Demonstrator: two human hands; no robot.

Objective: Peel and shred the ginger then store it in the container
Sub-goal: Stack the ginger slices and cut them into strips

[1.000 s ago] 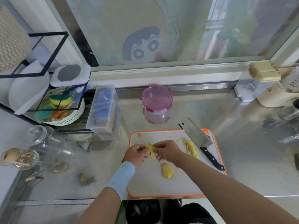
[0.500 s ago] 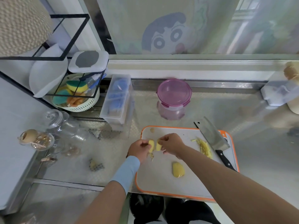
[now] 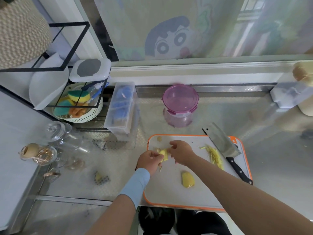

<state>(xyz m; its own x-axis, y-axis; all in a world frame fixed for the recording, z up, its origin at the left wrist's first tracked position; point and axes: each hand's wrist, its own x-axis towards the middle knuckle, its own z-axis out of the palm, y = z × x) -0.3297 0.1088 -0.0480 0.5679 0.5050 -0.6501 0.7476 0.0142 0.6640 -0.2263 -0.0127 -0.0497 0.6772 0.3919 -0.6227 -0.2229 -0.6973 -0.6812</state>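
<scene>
Over the left part of the orange-rimmed white cutting board (image 3: 169, 195), my left hand (image 3: 149, 161) grips a yellow piece of ginger (image 3: 164, 154). My right hand (image 3: 182, 154) pinches the same piece from the right side. A peeled ginger chunk (image 3: 187, 179) lies on the board below them. A pile of ginger shreds (image 3: 214, 156) sits right of my right hand, beside a cleaver (image 3: 223, 146) with a black handle. The pink-lidded container (image 3: 180, 106) stands closed behind the board.
A clear box with blue contents (image 3: 121, 107) and a basket of sponges (image 3: 79, 106) stand at the back left. Glass jars (image 3: 64, 134) crowd the left counter. A small ginger scrap (image 3: 100, 177) lies left of the board. A white box (image 3: 288, 94) is at far right.
The camera has moved closer and shifted left. My hands, briefly apart with two bits of ginger half a second ago, are together again on one piece, lower left on the board.
</scene>
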